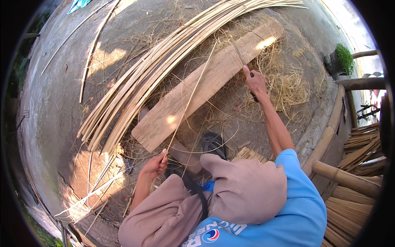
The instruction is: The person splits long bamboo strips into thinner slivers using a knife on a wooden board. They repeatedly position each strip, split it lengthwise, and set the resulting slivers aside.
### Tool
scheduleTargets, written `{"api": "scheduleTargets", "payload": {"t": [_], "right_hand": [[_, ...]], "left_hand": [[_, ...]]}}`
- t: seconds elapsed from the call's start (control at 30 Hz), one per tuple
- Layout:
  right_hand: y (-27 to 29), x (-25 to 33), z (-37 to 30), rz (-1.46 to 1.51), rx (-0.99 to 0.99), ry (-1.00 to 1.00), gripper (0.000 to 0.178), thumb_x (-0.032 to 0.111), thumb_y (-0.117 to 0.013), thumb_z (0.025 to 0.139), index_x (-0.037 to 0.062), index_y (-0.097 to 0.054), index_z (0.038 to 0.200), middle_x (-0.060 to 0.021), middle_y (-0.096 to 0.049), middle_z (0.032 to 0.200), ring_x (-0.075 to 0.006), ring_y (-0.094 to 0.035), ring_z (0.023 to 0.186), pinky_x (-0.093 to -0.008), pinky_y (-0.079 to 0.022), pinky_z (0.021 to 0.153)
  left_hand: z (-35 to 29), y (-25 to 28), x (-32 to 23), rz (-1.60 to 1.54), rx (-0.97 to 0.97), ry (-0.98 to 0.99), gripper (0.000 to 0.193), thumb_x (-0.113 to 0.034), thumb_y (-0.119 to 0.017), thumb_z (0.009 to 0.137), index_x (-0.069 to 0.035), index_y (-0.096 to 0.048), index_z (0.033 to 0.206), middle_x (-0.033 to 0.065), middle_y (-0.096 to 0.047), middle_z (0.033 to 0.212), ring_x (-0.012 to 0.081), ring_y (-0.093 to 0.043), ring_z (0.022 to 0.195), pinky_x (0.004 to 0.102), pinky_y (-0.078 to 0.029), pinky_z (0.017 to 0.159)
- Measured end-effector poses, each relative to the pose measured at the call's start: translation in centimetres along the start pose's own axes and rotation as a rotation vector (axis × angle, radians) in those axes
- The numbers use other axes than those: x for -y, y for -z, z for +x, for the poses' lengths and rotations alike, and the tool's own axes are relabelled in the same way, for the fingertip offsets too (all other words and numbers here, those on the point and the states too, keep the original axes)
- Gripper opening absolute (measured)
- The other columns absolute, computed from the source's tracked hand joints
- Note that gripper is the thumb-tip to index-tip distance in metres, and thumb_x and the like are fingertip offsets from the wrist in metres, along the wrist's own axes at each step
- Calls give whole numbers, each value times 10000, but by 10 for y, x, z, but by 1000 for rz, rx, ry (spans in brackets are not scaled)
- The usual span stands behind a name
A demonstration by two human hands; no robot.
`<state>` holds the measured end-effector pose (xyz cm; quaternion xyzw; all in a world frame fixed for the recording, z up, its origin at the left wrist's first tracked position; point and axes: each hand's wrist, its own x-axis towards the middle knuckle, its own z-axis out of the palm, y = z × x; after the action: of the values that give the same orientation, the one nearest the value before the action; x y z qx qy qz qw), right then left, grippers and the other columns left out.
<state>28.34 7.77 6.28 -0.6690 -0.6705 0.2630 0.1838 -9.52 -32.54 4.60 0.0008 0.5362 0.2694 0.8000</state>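
My left hand point(155, 165) is closed around the near end of a thin bamboo strip point(193, 94). The strip slants up and away across a long wooden plank point(205, 88), which lies at an angle before my knees. Farther out on the right, my right hand point(256, 85) grips a knife, its handle mostly hidden by the fingers. The narrow knife blade point(238, 53) points up and left over the plank's far part, a little to the right of the strip's far end.
Beyond the plank lies a bundle of long split bamboo strips point(144, 74). Curly bamboo shavings point(284, 82) cover the ground on its right. Bamboo poles point(345, 179) and stacked strips point(349, 210) stand at the right. A green plant point(345, 59) grows at the upper right.
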Motion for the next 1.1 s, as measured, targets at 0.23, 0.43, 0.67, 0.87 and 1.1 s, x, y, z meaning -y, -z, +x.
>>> {"api": "scheduleTargets", "payload": {"t": [0.23,0.43,0.67,0.87,1.1], "right_hand": [[-64,31,-147,-83,366,515,637,641,-601,978,25,-620,819,-169,-636,684,-343,-637,611,-483,-492,595],[-19,-17,-17,-128,-65,63,730,671,-523,1004,10,-580,699,-148,-558,591,-262,-582,590,-453,-462,609],[-65,8,-97,-110,234,348,736,710,-528,979,10,-600,761,-182,-595,620,-334,-673,659,-486,-488,626],[-8,-50,-21,20,-78,-131,727,677,-524,996,-9,-682,816,-178,-606,636,-307,-646,639,-473,-474,628],[-40,28,-105,-91,162,236,722,666,-571,981,-22,-615,768,-219,-611,669,-382,-602,637,-487,-476,668]], "left_hand": [[-11,-3,15,216,-232,-39,611,-685,-580,984,-174,-486,662,-99,-308,564,49,-242,466,244,-179,449],[-12,-26,-13,312,-255,-115,625,-697,-598,966,-163,-492,658,-105,-323,584,34,-262,477,235,-197,446],[-22,-22,-3,333,-344,-118,633,-690,-571,984,-154,-489,656,-97,-332,572,44,-273,462,240,-202,439],[-21,-22,-6,386,-361,-152,636,-662,-553,1009,-140,-491,652,-73,-366,566,56,-322,488,244,-243,465],[21,-26,2,623,-534,-533,641,-622,-532,1034,-21,-672,860,-15,-536,623,103,-477,579,282,-377,548]]}}
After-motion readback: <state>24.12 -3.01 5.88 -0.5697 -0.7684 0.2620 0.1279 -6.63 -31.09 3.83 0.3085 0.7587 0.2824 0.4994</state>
